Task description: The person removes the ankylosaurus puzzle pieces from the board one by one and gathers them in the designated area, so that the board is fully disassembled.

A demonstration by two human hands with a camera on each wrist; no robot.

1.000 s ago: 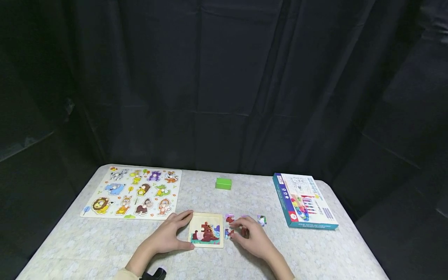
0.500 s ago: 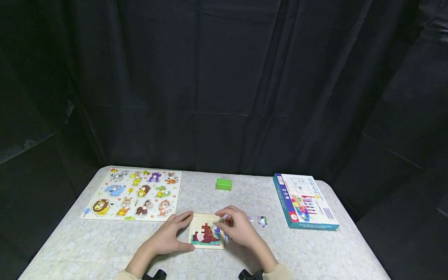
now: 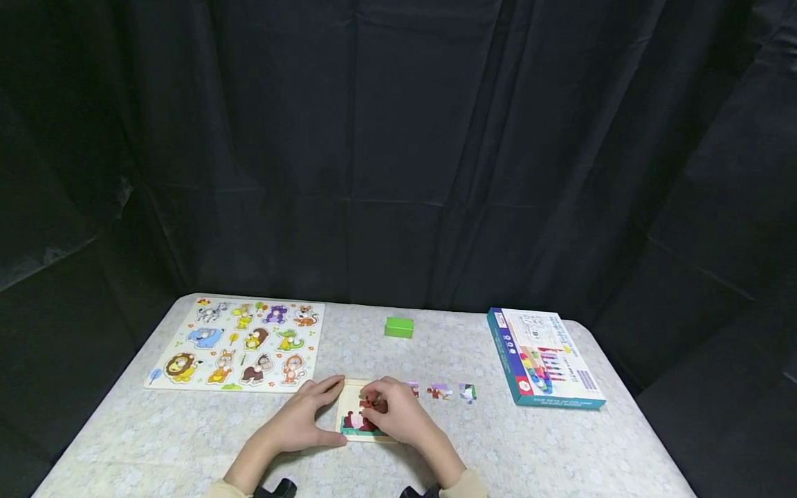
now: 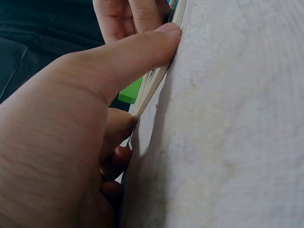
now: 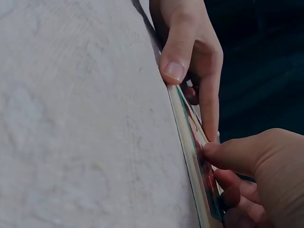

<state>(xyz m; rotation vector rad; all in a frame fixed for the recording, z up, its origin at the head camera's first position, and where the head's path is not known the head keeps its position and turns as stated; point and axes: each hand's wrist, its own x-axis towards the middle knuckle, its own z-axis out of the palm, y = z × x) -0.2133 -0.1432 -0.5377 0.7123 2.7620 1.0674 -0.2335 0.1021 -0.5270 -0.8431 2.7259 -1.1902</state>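
A small square wooden jigsaw board (image 3: 351, 397) lies on the table, partly filled with a brown-red and teal picture; its right part is hidden by a hand. My left hand (image 3: 305, 417) holds it by the left side, thumb at the near corner and index finger at the far one. In the right wrist view, the left thumb presses on the board's edge. Over the board, my right hand (image 3: 401, 413) pinches a brown-red puzzle piece (image 3: 377, 401) between thumb and fingers, low against the picture. Loose puzzle pieces (image 3: 439, 391) lie in a row to the right, one partly behind the right hand.
A large animal peg puzzle (image 3: 239, 342) lies at the back left. Behind the board stands a green block (image 3: 399, 327). A teal and white box (image 3: 548, 360) lies at the right. Patterned cloth covers the table (image 3: 560, 449), with black curtains (image 3: 398, 152) behind it.
My right hand has moved left from the loose pieces onto the board, bringing a puzzle piece with it. The left hand has stayed on the board's left side.
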